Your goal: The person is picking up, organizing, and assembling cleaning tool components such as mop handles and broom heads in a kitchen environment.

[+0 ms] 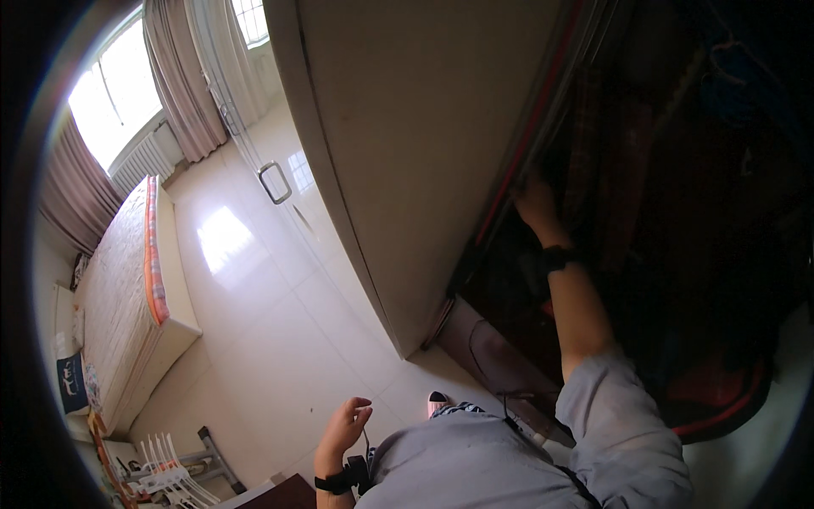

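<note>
I stand at a tall cream wardrobe (pixel 424 153) and look down along its front. My right hand (pixel 534 202) reaches up into the dark open compartment, its fingers at the red-edged sliding door (pixel 530 136) and among hanging dark clothes (pixel 627 170); whether it grips anything is hidden in shadow. A black band sits on that wrist. My left hand (pixel 343 424) hangs low by my side over the floor, fingers loosely curled and holding nothing, with a black wristband below it.
Glossy pale tiled floor (pixel 254 288) stretches left to a bed (pixel 127 288) with an orange-edged mattress. Curtained bright windows (pixel 119 85) and a radiator lie beyond. White hangers (pixel 174 471) lie at lower left. A red-trimmed dark item (pixel 721 399) sits low in the wardrobe.
</note>
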The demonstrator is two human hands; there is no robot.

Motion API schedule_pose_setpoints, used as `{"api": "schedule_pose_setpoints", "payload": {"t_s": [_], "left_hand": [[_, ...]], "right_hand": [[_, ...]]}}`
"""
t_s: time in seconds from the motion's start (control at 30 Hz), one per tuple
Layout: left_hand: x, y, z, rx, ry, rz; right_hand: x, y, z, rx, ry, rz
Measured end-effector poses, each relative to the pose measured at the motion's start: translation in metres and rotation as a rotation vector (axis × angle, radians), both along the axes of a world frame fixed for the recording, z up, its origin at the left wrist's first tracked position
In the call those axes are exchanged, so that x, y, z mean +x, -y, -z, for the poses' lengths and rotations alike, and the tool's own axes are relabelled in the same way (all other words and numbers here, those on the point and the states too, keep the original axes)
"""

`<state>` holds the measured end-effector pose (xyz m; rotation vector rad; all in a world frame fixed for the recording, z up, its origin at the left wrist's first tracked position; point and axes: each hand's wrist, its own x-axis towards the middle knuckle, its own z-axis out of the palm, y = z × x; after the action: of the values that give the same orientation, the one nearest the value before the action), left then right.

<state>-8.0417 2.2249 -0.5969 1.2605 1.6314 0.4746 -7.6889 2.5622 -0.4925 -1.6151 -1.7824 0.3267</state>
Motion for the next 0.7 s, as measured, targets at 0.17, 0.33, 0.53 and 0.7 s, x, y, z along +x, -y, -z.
{"api": "schedule_pose_setpoints", "payload": {"t_s": [0.17, 0.33, 0.53, 0.7], "left_hand": [[0.001, 0.000, 0.019, 0.005, -0.043, 0.011], [0.001, -0.004, 0.024, 0.045, 0.006, 0.028], [-0.007, 0.002, 0.042, 0.014, 0.042, -0.008], [-0.003, 0.005, 0.034, 0.000, 0.017, -0.016]], "right_hand": [[0.002, -0.016, 0.014, -0.239, 0.394, 0.001], [0.020, -0.017, 0.024, -0.092, 0.284, 0.104], [0.008, -0.011, 0.030, -0.127, 0.204, 0.098], [0.003, -0.001, 0.041, -0.075, 0.222, 0.082]]}}
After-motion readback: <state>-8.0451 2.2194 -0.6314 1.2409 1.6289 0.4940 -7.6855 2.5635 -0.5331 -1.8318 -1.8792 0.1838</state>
